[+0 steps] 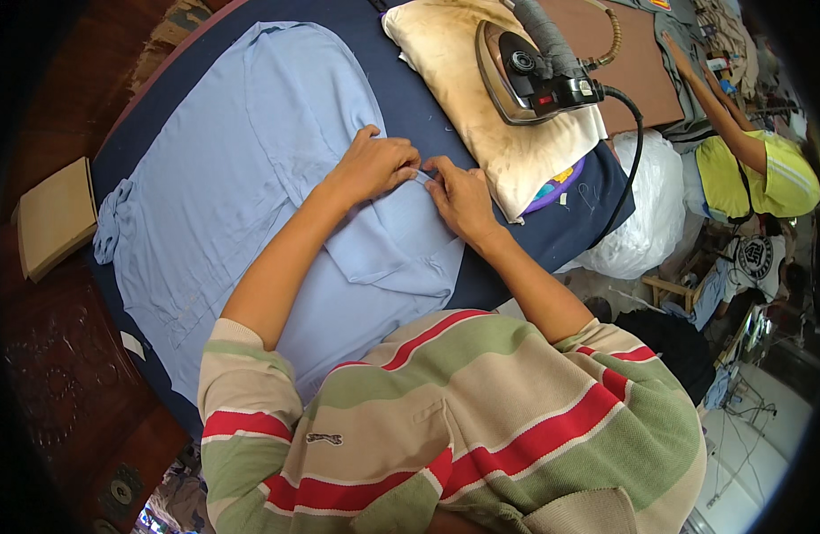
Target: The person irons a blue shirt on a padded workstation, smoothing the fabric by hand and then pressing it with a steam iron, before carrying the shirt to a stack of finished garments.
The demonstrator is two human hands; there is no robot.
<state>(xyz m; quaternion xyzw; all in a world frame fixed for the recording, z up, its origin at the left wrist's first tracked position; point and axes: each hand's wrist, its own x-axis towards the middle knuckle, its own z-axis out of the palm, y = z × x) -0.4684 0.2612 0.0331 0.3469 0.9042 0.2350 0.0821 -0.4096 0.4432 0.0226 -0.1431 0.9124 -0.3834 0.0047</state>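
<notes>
A light blue garment (205, 169) lies spread and partly rumpled over a dark blue covered table. Near its right edge, my left hand (381, 165) pinches a narrow fold of the cloth between thumb and fingers. Close beside it, my right hand (462, 198) grips the same fold, its fingers bent around the edge. The two hands almost meet, with a short strip of blue cloth between them. Below them, a loose flap (397, 254) of the garment drapes in creases toward my body.
A steam iron (539, 76) with hose and cord rests on a stained cream pad (450, 53) beyond my right hand. A white plastic bag (641, 209) bulges past the table's right end. Cardboard (58, 218) lies at left. A person in yellow (762, 169) works at far right.
</notes>
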